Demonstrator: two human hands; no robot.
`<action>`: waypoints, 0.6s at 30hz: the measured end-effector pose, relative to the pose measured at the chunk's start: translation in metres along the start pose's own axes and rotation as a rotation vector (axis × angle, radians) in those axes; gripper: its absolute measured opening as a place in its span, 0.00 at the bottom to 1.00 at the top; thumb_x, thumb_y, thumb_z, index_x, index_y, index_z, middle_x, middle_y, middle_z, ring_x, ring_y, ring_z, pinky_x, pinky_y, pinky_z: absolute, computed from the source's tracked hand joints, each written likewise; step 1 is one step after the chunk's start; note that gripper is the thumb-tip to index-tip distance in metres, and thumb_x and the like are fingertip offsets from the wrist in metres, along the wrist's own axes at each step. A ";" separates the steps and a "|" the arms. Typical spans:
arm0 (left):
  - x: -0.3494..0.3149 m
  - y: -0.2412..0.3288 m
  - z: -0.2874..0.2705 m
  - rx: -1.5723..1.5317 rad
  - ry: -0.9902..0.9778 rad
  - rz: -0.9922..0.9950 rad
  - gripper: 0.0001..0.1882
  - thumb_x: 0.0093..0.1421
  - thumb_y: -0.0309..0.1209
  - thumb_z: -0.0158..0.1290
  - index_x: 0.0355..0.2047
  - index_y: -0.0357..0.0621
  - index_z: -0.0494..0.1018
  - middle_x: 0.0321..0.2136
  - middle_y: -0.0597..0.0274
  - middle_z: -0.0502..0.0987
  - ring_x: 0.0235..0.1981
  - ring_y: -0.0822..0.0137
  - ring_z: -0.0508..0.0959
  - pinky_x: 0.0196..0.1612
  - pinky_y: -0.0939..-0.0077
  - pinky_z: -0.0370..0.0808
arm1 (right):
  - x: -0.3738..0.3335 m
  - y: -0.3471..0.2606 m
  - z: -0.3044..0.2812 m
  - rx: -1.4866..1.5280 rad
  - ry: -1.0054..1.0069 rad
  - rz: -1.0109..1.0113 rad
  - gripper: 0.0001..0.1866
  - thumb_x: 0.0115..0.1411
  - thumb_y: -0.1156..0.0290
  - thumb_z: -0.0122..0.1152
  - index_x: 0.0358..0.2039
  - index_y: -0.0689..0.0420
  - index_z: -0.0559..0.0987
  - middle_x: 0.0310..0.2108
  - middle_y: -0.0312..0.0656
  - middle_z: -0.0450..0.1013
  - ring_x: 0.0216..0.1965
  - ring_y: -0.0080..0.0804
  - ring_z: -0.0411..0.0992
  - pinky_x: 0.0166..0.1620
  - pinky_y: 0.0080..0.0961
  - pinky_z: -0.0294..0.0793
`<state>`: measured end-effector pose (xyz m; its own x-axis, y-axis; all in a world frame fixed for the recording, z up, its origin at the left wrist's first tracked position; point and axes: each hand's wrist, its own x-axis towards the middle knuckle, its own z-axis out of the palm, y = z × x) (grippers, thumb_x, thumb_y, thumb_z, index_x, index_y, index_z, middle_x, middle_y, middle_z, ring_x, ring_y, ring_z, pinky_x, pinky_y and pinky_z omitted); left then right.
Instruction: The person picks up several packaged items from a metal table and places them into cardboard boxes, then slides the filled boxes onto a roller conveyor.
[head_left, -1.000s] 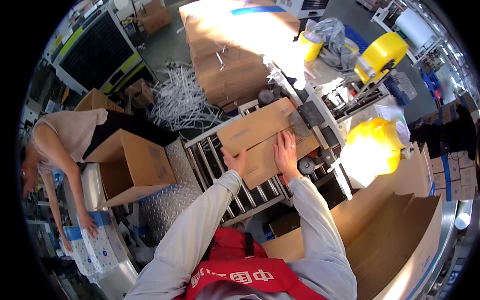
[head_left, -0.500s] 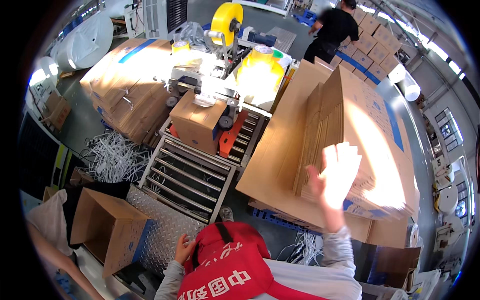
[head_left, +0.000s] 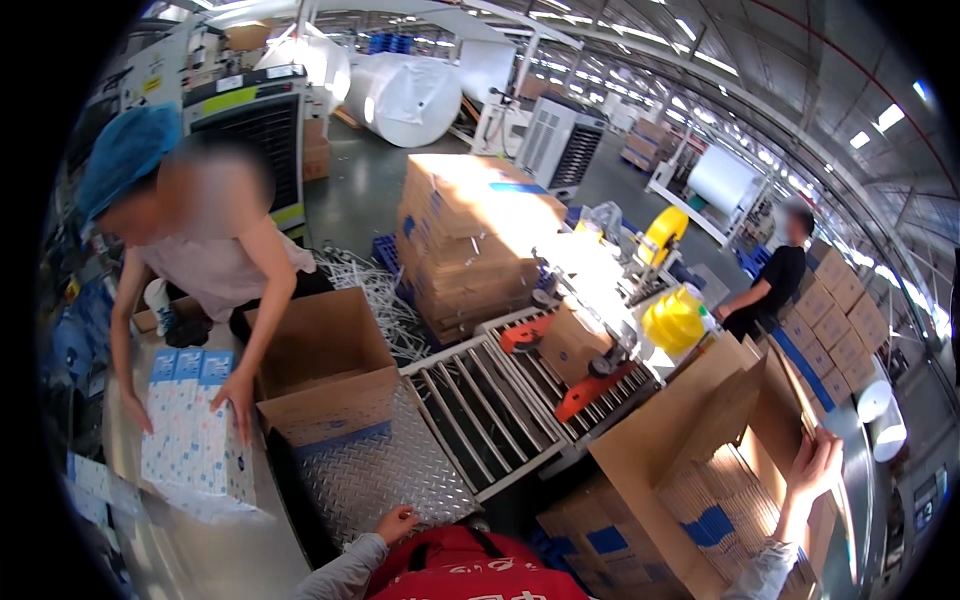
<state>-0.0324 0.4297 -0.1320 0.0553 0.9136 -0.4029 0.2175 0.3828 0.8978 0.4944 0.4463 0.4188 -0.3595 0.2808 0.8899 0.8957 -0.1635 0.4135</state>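
My right hand is closed on the upper edge of a flattened carton at the right, tilted up from the stack of folded cartons. My left hand hangs loosely bent in front of my body, over the near edge of the diamond-patterned metal plate, and holds nothing. An open, empty-looking carton stands on the far left part of that plate. Beyond the plate, a roller conveyor leads to a closed carton in the tape machine.
At the left, a co-worker in a blue cap has both hands around blue-and-white packs on a table. A carton stack stands behind the conveyor. Another person is near piled boxes at the back right.
My view has swung left and up, bringing the co-worker into sight. My right hand, spread over the carton stack before, now grips a carton's edge, and that carton has lifted.
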 end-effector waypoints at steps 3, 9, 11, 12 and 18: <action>-0.030 0.009 -0.049 -0.041 0.242 0.099 0.22 0.63 0.40 0.53 0.52 0.38 0.68 0.40 0.56 0.78 0.40 0.67 0.77 0.42 0.73 0.74 | 0.096 -0.104 -0.022 0.048 0.168 -0.226 0.16 0.55 0.57 0.65 0.28 0.58 0.75 0.25 0.42 0.71 0.29 0.35 0.74 0.30 0.27 0.73; -0.065 0.130 -0.044 -0.835 0.181 -0.055 0.38 0.58 0.55 0.54 0.60 0.44 0.58 0.55 0.52 0.67 0.52 0.58 0.71 0.51 0.60 0.70 | 0.169 -0.217 -0.069 0.788 0.171 -0.137 0.29 0.47 0.44 0.68 0.20 0.58 0.70 0.19 0.39 0.65 0.20 0.31 0.67 0.22 0.26 0.64; -0.069 0.167 -0.052 -1.114 0.250 -0.005 0.52 0.54 0.59 0.56 0.66 0.48 0.41 0.63 0.54 0.52 0.58 0.56 0.62 0.54 0.52 0.64 | 0.157 -0.222 -0.050 1.022 0.192 -0.087 0.32 0.50 0.38 0.60 0.16 0.58 0.67 0.16 0.36 0.62 0.18 0.27 0.63 0.20 0.24 0.58; -0.076 0.189 -0.059 -1.251 0.294 0.022 0.59 0.51 0.62 0.57 0.69 0.51 0.32 0.67 0.54 0.44 0.61 0.55 0.57 0.56 0.48 0.62 | 0.142 -0.221 -0.027 1.178 0.230 -0.029 0.34 0.52 0.35 0.56 0.14 0.57 0.66 0.15 0.35 0.61 0.17 0.25 0.61 0.20 0.23 0.55; -0.116 0.234 -0.110 -0.906 1.137 0.488 0.60 0.53 0.39 0.61 0.68 0.46 0.24 0.69 0.52 0.34 0.68 0.55 0.44 0.65 0.62 0.46 | -0.029 -0.279 0.093 1.530 0.018 0.503 0.39 0.63 0.34 0.33 0.14 0.57 0.72 0.18 0.38 0.66 0.21 0.29 0.65 0.27 0.26 0.63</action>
<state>-0.0953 0.4287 0.1448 -0.9003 0.4278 -0.0799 -0.2716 -0.4091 0.8711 0.2794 0.5715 0.2594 0.0442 0.4808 0.8757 0.3218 0.8230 -0.4681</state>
